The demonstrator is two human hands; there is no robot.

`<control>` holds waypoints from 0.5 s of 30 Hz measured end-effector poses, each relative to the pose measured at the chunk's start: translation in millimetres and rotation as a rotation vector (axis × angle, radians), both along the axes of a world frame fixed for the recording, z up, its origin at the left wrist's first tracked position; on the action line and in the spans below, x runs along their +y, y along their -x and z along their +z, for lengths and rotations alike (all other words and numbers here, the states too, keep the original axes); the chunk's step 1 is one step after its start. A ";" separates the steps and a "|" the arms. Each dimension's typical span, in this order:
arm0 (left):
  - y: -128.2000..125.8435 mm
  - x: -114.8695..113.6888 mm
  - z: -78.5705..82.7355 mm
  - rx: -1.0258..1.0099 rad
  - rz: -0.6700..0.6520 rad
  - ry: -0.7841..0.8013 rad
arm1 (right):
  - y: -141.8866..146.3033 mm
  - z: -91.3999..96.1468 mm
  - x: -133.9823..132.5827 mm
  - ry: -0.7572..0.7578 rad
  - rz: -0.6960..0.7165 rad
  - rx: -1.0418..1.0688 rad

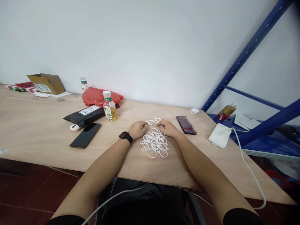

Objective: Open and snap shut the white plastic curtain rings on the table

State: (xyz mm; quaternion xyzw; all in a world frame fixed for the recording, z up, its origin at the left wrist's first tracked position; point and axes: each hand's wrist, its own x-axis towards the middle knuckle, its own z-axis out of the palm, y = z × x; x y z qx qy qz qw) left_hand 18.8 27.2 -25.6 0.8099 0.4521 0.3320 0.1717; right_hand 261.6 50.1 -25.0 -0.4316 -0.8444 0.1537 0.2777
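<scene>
My left hand point(138, 128), with a dark watch on the wrist, has its fingers bent and pinched at the left end of a short row of white plastic rings point(151, 122). From the other side my right hand point(167, 127) curls its fingers by the right part of this row; its fingertips touch a white ring, though the exact grip is too small to make out. Nearer to me, between my forearms, lies a loose pile of white plastic rings point(152, 153), several with a small ball on the rim.
A phone point(85, 136), a black parcel point(82, 117), a drink bottle point(109, 107) and a red bag point(93, 96) lie left. On the right are another phone point(186, 125), a white charger point(194, 111), a white power bank point(219, 136) with cable, and a blue metal frame point(248, 50).
</scene>
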 end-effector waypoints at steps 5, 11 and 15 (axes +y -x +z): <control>0.4 -0.2 -1.8 0.031 -0.029 0.024 | -5.5 -2.6 -0.3 0.144 -0.048 -0.007; 0.4 -0.4 -1.4 0.066 -0.042 -0.011 | -0.4 -6.5 -0.7 0.153 -0.074 -0.016; -5.4 -4.8 2.5 -0.028 -0.056 0.025 | 10.4 -2.6 -6.5 0.024 -0.123 0.048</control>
